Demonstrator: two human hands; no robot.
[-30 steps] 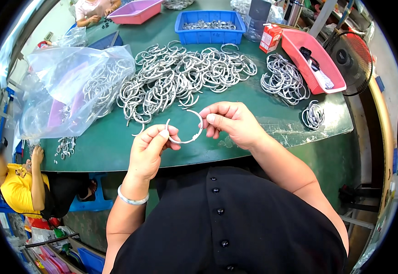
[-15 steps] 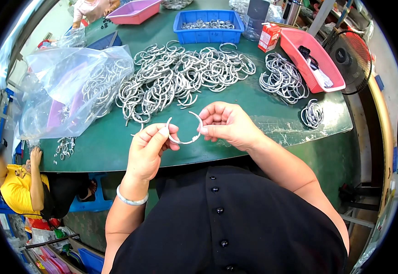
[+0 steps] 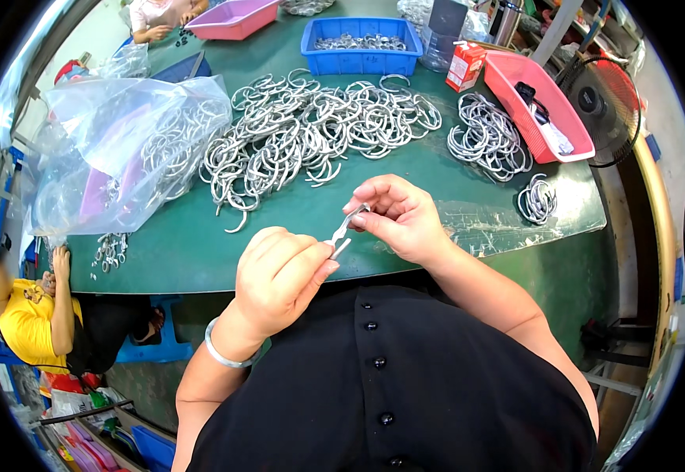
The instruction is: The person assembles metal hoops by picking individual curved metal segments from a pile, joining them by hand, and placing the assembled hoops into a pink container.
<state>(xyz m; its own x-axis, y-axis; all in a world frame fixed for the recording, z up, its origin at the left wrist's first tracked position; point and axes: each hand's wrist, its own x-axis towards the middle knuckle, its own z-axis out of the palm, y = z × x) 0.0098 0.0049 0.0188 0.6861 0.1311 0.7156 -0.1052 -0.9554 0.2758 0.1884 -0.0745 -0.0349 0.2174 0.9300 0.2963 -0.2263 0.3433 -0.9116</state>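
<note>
Between my two hands, above the near edge of the green table, is a silver open ring [image 3: 344, 228], seen nearly edge-on. My left hand [image 3: 282, 274] is closed round its lower end, which the fingers partly hide. Thumb and forefinger of my right hand [image 3: 399, 216] pinch its upper end. A large heap of similar silver open rings [image 3: 303, 134] lies just beyond my hands. Right of the heap are a smaller pile of rings [image 3: 486, 138] and a little bunch of rings [image 3: 537, 198].
A clear plastic bag [image 3: 114, 157] with rings covers the table's left part. At the back stand a blue bin [image 3: 362, 61], a red carton [image 3: 464, 66] and a pink basket [image 3: 537, 106]. A fan [image 3: 598, 110] stands far right. A co-worker in yellow [image 3: 40, 322] sits at left.
The ring has turned from facing me nearly round to edge-on. My left hand has rolled over, back of the hand up, and moved right and nearer to me.
</note>
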